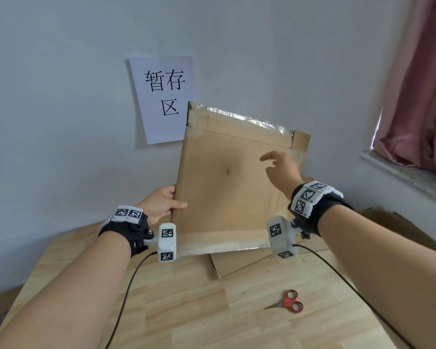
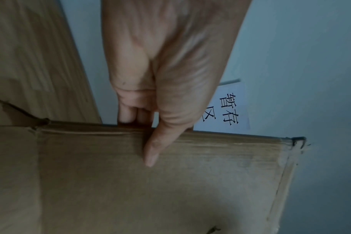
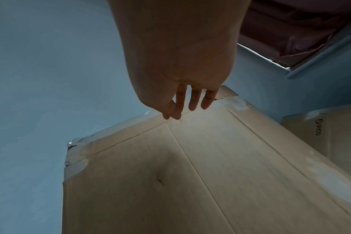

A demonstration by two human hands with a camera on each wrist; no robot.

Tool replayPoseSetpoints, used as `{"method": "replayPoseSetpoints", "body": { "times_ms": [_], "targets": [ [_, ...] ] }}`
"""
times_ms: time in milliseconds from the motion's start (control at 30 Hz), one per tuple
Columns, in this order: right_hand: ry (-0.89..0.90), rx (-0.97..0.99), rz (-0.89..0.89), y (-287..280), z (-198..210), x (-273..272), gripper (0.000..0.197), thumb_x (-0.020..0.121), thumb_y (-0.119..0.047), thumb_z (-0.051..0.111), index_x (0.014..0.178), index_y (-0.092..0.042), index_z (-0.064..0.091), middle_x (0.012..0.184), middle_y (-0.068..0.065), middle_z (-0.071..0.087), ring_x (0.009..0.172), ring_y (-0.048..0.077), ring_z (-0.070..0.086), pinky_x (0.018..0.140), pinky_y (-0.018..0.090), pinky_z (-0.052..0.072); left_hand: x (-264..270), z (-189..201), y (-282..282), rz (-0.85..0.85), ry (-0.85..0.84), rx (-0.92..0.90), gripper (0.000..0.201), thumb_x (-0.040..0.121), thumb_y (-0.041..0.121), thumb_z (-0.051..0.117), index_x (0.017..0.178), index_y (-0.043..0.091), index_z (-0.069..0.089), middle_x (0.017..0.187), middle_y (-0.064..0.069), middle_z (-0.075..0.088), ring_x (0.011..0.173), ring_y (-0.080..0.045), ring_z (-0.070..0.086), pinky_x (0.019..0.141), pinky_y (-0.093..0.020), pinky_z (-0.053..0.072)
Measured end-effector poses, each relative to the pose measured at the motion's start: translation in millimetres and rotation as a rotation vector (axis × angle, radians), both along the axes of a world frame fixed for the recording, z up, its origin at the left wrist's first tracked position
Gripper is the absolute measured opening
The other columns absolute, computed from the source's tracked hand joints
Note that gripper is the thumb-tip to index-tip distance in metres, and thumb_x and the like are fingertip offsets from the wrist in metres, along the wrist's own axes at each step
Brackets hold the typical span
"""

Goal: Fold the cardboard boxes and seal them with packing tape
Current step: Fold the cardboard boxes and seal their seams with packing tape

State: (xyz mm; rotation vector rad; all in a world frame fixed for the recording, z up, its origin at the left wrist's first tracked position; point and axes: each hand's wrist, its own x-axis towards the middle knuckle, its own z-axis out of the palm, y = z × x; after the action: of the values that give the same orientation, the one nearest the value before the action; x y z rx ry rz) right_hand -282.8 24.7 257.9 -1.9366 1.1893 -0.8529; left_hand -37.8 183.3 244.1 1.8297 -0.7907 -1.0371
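Observation:
A flattened brown cardboard box point(image 1: 227, 187) stands almost upright on the wooden table point(image 1: 186, 298), with clear tape along its top and bottom edges. My left hand point(image 1: 165, 204) pinches its left edge, thumb on the front face and fingers behind; the left wrist view shows the thumb point(image 2: 160, 142) laid across the cardboard box point(image 2: 170, 190). My right hand point(image 1: 278, 167) hovers in front of the upper right of the panel, its fingers straight and loose. In the right wrist view the fingertips point(image 3: 192, 104) point at the taped top edge of the cardboard box point(image 3: 190, 174), holding nothing.
More flat cardboard point(image 1: 239, 263) lies on the table under the raised box, and another piece point(image 1: 398, 222) sits at the right. Red-handled scissors point(image 1: 288, 302) lie near the front right. A paper sign point(image 1: 163, 96) hangs on the wall; a pink curtain point(image 1: 418, 84) covers the window.

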Motion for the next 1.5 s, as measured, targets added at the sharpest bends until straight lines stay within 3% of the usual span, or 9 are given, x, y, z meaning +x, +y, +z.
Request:
{"method": "replayPoseSetpoints", "body": {
  "times_ms": [133, 267, 400, 567, 867, 1033, 1133, 1267, 1500],
  "targets": [
    [0.055, -0.188, -0.061, -11.7, 13.9, 6.8, 0.051, 0.084, -0.005, 0.054, 0.132, -0.019, 0.044, 0.147, 0.0, 0.029, 0.127, 0.024, 0.035, 0.1, 0.038, 0.038, 7.6, -4.7, 2.6, -0.001, -0.072, 0.061, 0.038, 0.082, -0.016, 0.06, 0.112, 0.006, 0.06, 0.098, -0.004, 0.068, 0.085, -0.011, 0.064, 0.065, -0.016, 0.048],
    [0.101, -0.228, -0.046, -14.6, 18.8, 10.9, 0.072, 0.081, -0.031, 0.069, 0.141, -0.029, 0.031, 0.156, -0.006, 0.016, 0.143, 0.022, 0.015, 0.114, 0.047, 0.02, 9.1, -14.4, 9.3, 0.038, -0.11, 0.099, 0.034, 0.081, -0.017, 0.059, 0.107, 0.006, 0.059, 0.093, -0.002, 0.065, 0.08, -0.008, 0.06, 0.059, -0.015, 0.044],
    [0.144, -0.268, 0.003, -15.4, 22.3, 11.6, 0.081, 0.079, -0.04, 0.071, 0.145, -0.03, 0.026, 0.157, -0.006, 0.016, 0.144, 0.021, 0.015, 0.115, 0.049, 0.017, 15.9, -25.7, 10.0, 0.087, -0.122, 0.123, 0.034, 0.08, -0.021, 0.057, 0.105, 0.002, 0.061, 0.098, -0.009, 0.066, 0.081, -0.014, 0.062, 0.063, -0.019, 0.046],
    [0.265, -0.265, -0.023, -13.4, 23.8, 12.9, 0.059, 0.081, -0.042, 0.066, 0.135, -0.029, 0.042, 0.136, -0.004, 0.046, 0.13, 0.02, 0.034, 0.112, 0.042, 0.019, 30.9, -43.1, 11.8, 0.132, -0.177, 0.146, 0.044, 0.078, -0.018, 0.061, 0.119, 0.0, 0.059, 0.11, -0.013, 0.067, 0.103, -0.027, 0.063, 0.098, -0.04, 0.048],
    [0.207, -0.254, 0.051, 2.4, 19.6, 28.2, 0.02, 0.091, -0.034, 0.056, 0.108, -0.028, 0.064, 0.1, -0.007, 0.05, 0.103, 0.015, 0.048, 0.101, 0.033, 0.016, 23.6, -17.8, 2.7, 0.205, -0.106, -0.072, 0.043, 0.087, 0.003, 0.064, 0.124, 0.018, 0.049, 0.125, -0.005, 0.058, 0.113, -0.022, 0.056, 0.096, -0.035, 0.044],
    [0.206, -0.278, 0.079, 14.7, 13.9, 36.2, 0.021, 0.093, -0.025, 0.052, 0.106, -0.029, 0.068, 0.098, -0.009, 0.056, 0.102, 0.013, 0.046, 0.098, 0.032, 0.018, 15.5, 26.8, -7.1, 0.215, -0.716, -0.356, 0.076, 0.083, -0.006, 0.053, 0.146, 0.024, 0.024, 0.152, 0.001, 0.021, 0.137, -0.02, 0.031, 0.106, -0.039, 0.037],
    [0.263, -0.309, 0.128, 23.4, 1.5, 41.4, 0.024, 0.094, -0.023, 0.05, 0.106, -0.03, 0.069, 0.105, -0.009, 0.061, 0.109, 0.016, 0.048, 0.101, 0.034, 0.018, -1.4, 46.3, -16.1, -0.115, -1.185, -0.452, 0.055, 0.084, -0.006, 0.047, 0.133, 0.019, 0.048, 0.147, -0.002, 0.038, 0.135, -0.018, 0.036, 0.112, -0.043, 0.03],
    [0.323, -0.313, 0.146, 25.3, -7.3, 42.7, 0.024, 0.093, -0.027, 0.05, 0.105, -0.032, 0.07, 0.1, -0.01, 0.06, 0.109, 0.016, 0.049, 0.101, 0.034, 0.019, -27.0, 40.9, -22.3, -0.527, -1.08, -0.142, 0.039, 0.094, 0.036, 0.055, 0.131, 0.026, 0.052, 0.134, 0.01, 0.054, 0.122, -0.009, 0.05, 0.103, -0.032, 0.04],
    [0.194, -0.25, 0.161, 16.4, -4.4, 34.4, 0.022, 0.095, -0.025, 0.049, 0.101, -0.026, 0.071, 0.097, -0.007, 0.067, 0.102, 0.017, 0.055, 0.104, 0.038, 0.031, -33.1, 16.8, -30.1, -0.429, -0.962, -0.077, 0.031, 0.094, 0.019, 0.057, 0.125, 0.022, 0.056, 0.11, 0.003, 0.065, 0.091, -0.01, 0.059, 0.073, -0.019, 0.041]
  ]
}}
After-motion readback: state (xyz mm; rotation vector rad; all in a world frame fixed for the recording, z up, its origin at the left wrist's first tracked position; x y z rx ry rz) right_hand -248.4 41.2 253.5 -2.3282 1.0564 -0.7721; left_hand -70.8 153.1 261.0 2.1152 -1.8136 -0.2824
